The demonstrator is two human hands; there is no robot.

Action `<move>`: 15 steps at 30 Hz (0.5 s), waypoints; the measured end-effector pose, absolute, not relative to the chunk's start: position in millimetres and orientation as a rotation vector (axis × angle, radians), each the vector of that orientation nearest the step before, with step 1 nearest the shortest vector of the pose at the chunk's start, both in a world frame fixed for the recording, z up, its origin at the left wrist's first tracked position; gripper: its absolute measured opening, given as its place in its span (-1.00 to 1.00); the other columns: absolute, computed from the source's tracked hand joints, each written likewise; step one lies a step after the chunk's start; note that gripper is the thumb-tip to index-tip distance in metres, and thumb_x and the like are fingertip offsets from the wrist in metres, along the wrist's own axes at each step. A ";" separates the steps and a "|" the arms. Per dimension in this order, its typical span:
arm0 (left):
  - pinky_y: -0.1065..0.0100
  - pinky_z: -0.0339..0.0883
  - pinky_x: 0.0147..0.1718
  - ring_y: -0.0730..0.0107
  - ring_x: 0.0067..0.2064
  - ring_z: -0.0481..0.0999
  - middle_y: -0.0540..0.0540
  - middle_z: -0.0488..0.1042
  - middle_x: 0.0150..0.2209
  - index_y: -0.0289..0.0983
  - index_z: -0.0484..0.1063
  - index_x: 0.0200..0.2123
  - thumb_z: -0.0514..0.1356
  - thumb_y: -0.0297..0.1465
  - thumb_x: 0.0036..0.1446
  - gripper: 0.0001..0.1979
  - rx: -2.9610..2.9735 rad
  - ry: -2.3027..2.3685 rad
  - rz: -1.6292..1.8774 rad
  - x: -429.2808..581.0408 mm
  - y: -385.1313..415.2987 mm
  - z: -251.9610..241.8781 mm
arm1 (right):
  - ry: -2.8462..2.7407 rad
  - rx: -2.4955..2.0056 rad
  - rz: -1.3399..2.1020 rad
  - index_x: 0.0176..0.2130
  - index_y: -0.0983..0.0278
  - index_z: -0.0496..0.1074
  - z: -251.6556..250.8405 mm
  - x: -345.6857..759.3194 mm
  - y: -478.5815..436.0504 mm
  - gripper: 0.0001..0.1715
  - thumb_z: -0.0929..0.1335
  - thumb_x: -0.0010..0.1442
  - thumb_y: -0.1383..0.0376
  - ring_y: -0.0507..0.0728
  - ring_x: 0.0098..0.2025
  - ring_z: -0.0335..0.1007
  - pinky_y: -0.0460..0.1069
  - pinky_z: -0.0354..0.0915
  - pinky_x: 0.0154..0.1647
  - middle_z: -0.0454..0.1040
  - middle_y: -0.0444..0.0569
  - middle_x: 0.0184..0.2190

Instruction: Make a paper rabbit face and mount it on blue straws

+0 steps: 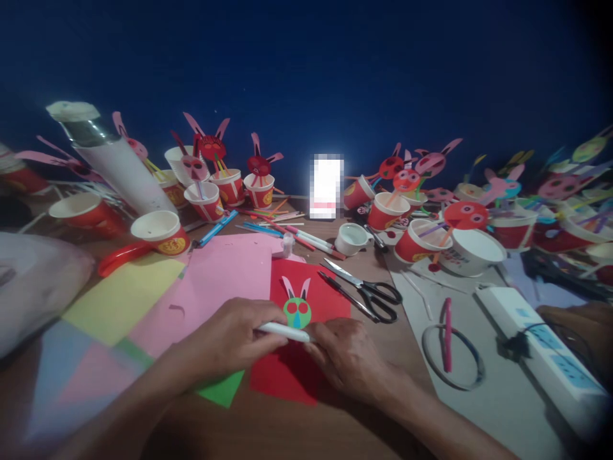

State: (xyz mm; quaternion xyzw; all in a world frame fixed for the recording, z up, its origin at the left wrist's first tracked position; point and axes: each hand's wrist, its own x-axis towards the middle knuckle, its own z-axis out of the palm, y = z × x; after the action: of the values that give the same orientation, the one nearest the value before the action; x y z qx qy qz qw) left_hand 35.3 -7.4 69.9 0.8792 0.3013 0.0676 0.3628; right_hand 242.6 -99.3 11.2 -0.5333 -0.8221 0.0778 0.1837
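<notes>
My left hand (pixel 251 326) is closed around a white marker (pixel 285 331), which lies level between my two hands. The fingers of my right hand (pixel 340 351) are pinched at the marker's right end, covering its tip. Just beyond the marker is a green paper rabbit face (pixel 297 310) with pink ears, red eyes and a blue nose. It rests on a red paper sheet (pixel 282 377) that reaches under both hands. Black-handled scissors (pixel 376 294) and a black pen (pixel 347 295) lie to the right of the face.
Pink paper (pixel 230 268) and yellow paper (pixel 122 297) spread out on the left. Red paper cups (pixel 205 203) with rabbit faces on sticks line the back. A white mug (pixel 352 239) stands mid-table. On the right are a tape-like ring (pixel 453 356) and a power strip (pixel 541 345).
</notes>
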 end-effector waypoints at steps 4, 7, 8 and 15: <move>0.46 0.16 -0.41 0.45 -0.39 0.42 0.01 0.51 -0.40 -0.23 0.52 -0.29 0.12 -0.34 0.21 -0.82 2.301 0.736 0.152 35.7 -10.3 73.1 | -2.310 -1.481 0.197 -0.31 0.26 0.38 11.2 244.0 -100.1 -0.65 0.14 0.35 0.17 0.06 -0.56 0.28 -0.02 -0.08 -0.50 0.43 -0.09 -0.57; 0.45 0.16 -0.37 0.45 -0.36 0.42 0.02 0.51 -0.38 -0.20 0.52 -0.27 0.10 -0.34 0.23 -0.81 2.331 0.739 0.123 32.4 -8.1 75.0 | -2.305 -1.453 0.232 -0.13 0.24 0.40 16.2 248.5 -97.9 -0.67 0.20 0.31 0.09 0.09 -0.50 0.35 -0.03 0.01 -0.47 0.47 -0.09 -0.52; 0.44 0.16 -0.37 0.45 -0.36 0.42 0.03 0.50 -0.38 -0.20 0.51 -0.27 0.10 -0.34 0.23 -0.81 2.323 0.750 0.121 30.8 -6.5 76.0 | -2.294 -1.457 0.231 -0.04 0.24 0.37 18.2 250.8 -96.6 -0.61 0.23 0.29 0.06 0.11 -0.46 0.38 -0.03 0.05 -0.45 0.48 -0.08 -0.49; 0.47 0.18 -0.43 0.49 -0.40 0.36 0.02 0.33 -0.40 -0.22 0.54 -0.39 0.16 -0.29 0.16 -0.80 2.044 0.882 0.303 26.7 2.3 86.4 | -2.170 -1.645 -0.015 -0.19 0.31 0.45 14.4 270.9 -78.7 -0.77 0.27 0.29 0.23 0.17 -0.31 0.41 0.01 0.17 -0.30 0.51 0.02 -0.38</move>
State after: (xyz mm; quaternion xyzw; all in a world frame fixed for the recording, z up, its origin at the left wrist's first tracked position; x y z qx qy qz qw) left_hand 26.7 2.3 86.4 0.8201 0.3540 0.1214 0.4328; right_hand 270.9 -78.7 14.4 -0.5909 -0.7795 -0.0055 0.2077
